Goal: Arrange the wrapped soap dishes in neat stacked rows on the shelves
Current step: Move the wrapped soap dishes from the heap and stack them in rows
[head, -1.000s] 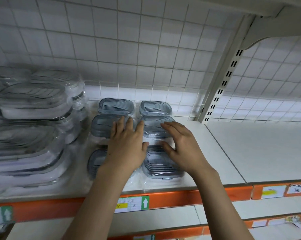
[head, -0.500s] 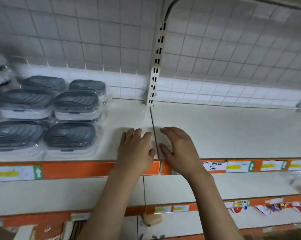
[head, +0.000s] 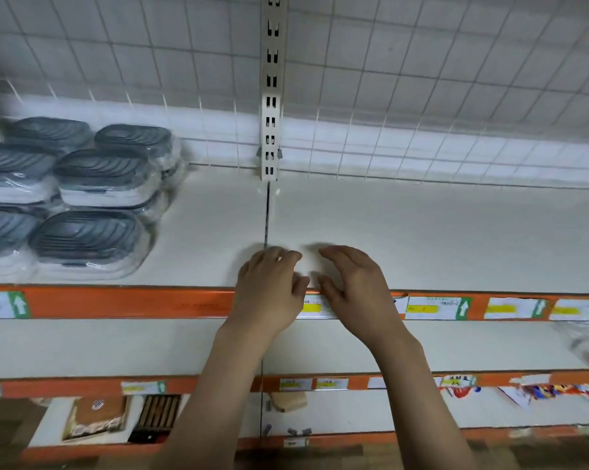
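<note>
Left hand [head: 269,291]: over the front edge of the shelf [head: 422,232], fingers loosely curled, grip released, nothing in it.
Right hand [head: 354,293]: just beside the left, thumb out, fingers relaxed, grip released, nothing in it.
Soap dishes [head: 83,198]: grey-lidded, wrapped in clear plastic, stacked in rows at the shelf's left end, well apart from both hands.
Shelf edge: orange strip [head: 134,303] with price labels [head: 435,308].
Back: white wire grid [head: 422,79] and slotted post [head: 270,96].

Bare shelf [head: 422,232] right of the seam, wrapped soap dishes [head: 93,198] crowding far left
</note>
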Available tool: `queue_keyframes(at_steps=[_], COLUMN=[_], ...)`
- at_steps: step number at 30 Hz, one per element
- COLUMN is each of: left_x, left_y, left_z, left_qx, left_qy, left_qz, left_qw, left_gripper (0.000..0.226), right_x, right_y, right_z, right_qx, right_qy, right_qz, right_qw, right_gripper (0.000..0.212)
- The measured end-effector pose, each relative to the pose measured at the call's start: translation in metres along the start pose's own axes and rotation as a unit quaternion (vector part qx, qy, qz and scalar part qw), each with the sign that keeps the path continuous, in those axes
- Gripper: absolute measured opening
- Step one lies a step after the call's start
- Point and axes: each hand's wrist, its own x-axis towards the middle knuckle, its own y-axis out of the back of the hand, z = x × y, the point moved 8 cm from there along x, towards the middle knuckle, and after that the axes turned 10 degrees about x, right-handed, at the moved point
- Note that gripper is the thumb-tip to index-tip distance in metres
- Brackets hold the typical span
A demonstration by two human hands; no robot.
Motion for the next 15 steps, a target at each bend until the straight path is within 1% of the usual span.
queue_keyframes(at_steps=[4,9,11,13,15], left_x=[0.006,0.017,0.025,0.031,0.036], left_y=[-0.011,-0.016,-0.019,-0.025,-0.032], left_z=[0.012,0.039,0.056,0.077,0.1], left_qx=[-0.013,0.018,0.016,0.017,0.025], left_qy=[0.01,0.019,0.019,0.021,0.031], left_qz=[0.0,-0.015,-0.018,-0.026,-0.02], left_qw=[1.0,1.0,1.0,0.999,0.999], left_gripper=[0.037,0.04,0.043,0.048,0.058], right_x=[-0.004,-0.011,-0.016,-0.023,-0.033], right_y=[0.01,0.049,0.068,0.089,0.113], right_z=[0.021,0.059,0.078,0.101,0.128], right_qx=[0.003,-0.014,-0.014,-0.011,-0.004], right_qy=[-0.02,-0.042,-0.048,-0.051,-0.05], right_qz=[-0.011,0.004,0.009,0.012,0.017], right_qw=[1.0,0.999,0.999,0.999,0.999], right_gripper=[0.04,0.04,0.041,0.047,0.052])
